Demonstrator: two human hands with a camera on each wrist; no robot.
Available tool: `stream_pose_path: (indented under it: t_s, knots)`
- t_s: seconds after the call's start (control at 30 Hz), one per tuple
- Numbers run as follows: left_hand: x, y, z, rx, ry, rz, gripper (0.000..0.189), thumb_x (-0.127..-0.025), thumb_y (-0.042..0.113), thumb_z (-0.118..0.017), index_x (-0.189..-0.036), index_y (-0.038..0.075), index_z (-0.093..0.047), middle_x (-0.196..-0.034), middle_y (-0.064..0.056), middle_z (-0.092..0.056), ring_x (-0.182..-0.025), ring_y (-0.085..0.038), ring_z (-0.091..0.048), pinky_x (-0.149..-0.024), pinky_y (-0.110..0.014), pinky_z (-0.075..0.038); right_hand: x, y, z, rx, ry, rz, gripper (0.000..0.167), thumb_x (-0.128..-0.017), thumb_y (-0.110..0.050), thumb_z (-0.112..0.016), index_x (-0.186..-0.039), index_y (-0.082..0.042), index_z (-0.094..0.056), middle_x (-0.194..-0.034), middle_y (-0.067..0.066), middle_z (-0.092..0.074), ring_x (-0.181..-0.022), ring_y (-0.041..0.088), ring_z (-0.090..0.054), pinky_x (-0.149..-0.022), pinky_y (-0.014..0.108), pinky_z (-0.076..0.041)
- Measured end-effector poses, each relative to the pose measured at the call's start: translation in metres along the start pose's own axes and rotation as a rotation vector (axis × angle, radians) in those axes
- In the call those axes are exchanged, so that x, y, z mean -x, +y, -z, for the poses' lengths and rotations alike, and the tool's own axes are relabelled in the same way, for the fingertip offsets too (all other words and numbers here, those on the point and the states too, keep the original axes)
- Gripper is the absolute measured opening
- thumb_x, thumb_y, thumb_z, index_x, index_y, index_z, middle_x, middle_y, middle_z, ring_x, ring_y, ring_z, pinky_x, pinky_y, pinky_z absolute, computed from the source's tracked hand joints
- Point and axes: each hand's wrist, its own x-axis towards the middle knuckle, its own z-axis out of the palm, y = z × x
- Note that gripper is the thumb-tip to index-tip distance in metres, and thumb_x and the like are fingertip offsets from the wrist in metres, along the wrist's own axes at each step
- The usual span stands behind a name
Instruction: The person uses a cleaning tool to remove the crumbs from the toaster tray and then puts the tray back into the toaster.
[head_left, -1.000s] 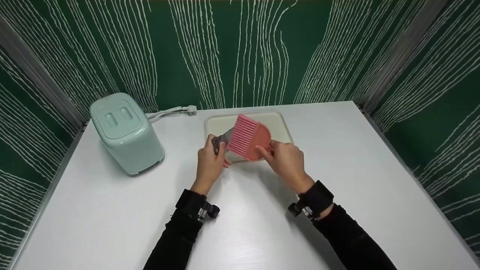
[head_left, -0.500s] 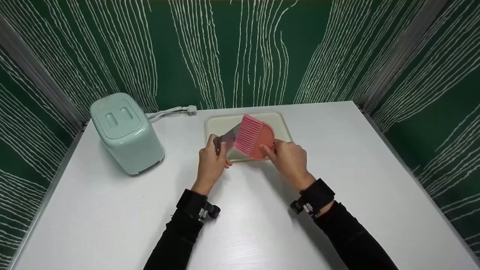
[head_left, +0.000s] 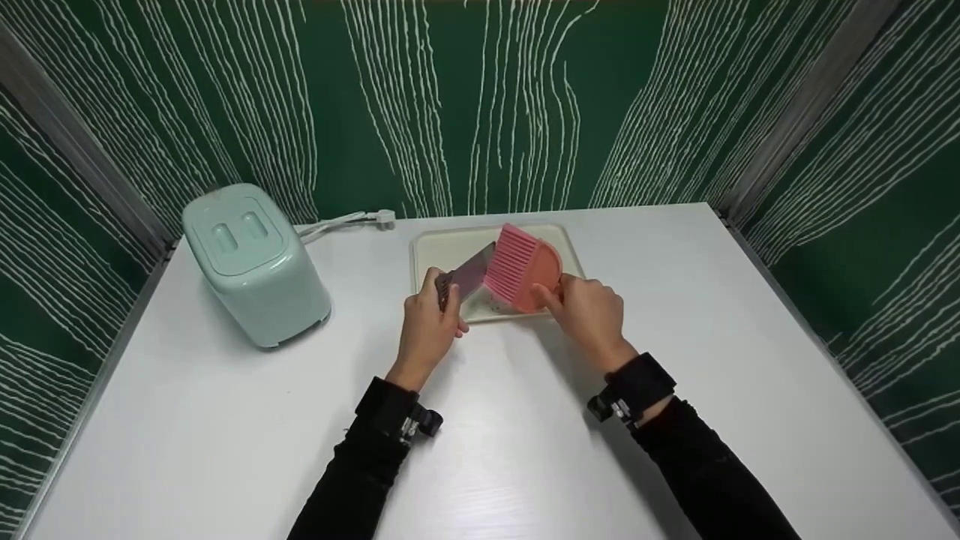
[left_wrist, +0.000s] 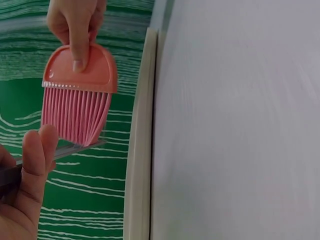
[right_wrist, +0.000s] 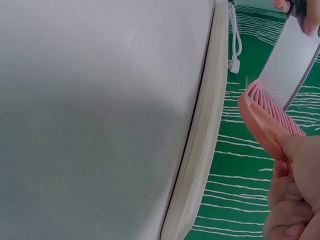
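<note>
My right hand (head_left: 592, 311) grips a small pink hand brush (head_left: 544, 274) by its rounded orange-pink back, thumb flat on the near face. My left hand (head_left: 431, 322) holds a broad, flat metal blade (head_left: 474, 271) by its dark handle (head_left: 444, 291). In the right wrist view the pink bristles (right_wrist: 275, 110) lie against the far end of the blade (right_wrist: 292, 57). The left wrist view shows the bristles (left_wrist: 75, 112) bent over the thin blade edge. Both tools are held above a cream tray (head_left: 442, 244), where small dark specks show below the brush.
A mint-green toaster (head_left: 259, 270) stands at the left of the white table (head_left: 480, 435). Its white cord and plug (head_left: 384, 218) lie at the back edge. Green walls with white lines enclose the table's back and sides.
The brush has moved to the right along the blade toward its far end, uncovering more metal. My left hand and the blade have shifted slightly right.
</note>
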Motion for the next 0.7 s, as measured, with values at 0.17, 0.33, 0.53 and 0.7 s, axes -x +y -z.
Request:
stream_pose_path:
  t_s: [0.17,0.33,0.53,0.7]
  knots:
    - [0.0,0.001,-0.001,-0.016,-0.003,-0.003,0.01,-0.113,0.015,-0.052,-0.114,0.006,-0.055,-0.065,-0.008,-0.07,-0.049,-0.012,-0.068,-0.047,-0.024,-0.057,-0.001,0.005,0.0,0.018,-0.005,-0.011,0.05,-0.104,-0.049,-0.07,-0.077,-0.007,-0.07,-0.063,0.009,-0.068,-0.053,0.025,-0.061,-0.048,0.034,-0.039]
    - [0.001,0.002,-0.001,-0.022,-0.013,-0.009,0.01,-0.113,0.015,-0.052,-0.115,0.005,-0.054,-0.066,-0.008,-0.069,-0.049,-0.011,-0.068,-0.047,-0.024,-0.057,-0.002,0.01,-0.001,0.04,0.012,-0.013,0.05,-0.104,-0.049,-0.07,-0.074,-0.007,-0.068,-0.062,0.01,-0.067,-0.053,0.026,-0.061,-0.046,0.035,-0.039]
    - [0.002,0.004,-0.001,-0.031,-0.022,-0.008,0.01,-0.113,0.015,-0.052,-0.114,0.005,-0.054,-0.065,-0.008,-0.069,-0.049,-0.011,-0.068,-0.047,-0.024,-0.056,-0.003,0.014,-0.001,0.041,0.007,-0.015,0.05,-0.104,-0.048,-0.069,-0.073,-0.009,-0.064,-0.061,0.009,-0.065,-0.052,0.023,-0.056,-0.046,0.032,-0.034]
    - [0.002,0.005,-0.001,-0.044,-0.027,-0.002,0.01,-0.113,0.015,-0.052,-0.114,0.005,-0.055,-0.065,-0.007,-0.07,-0.049,-0.01,-0.068,-0.047,-0.024,-0.056,-0.003,0.016,0.0,0.041,0.004,-0.032,0.05,-0.104,-0.049,-0.068,-0.073,-0.009,-0.064,-0.061,0.009,-0.064,-0.052,0.023,-0.055,-0.047,0.031,-0.032]
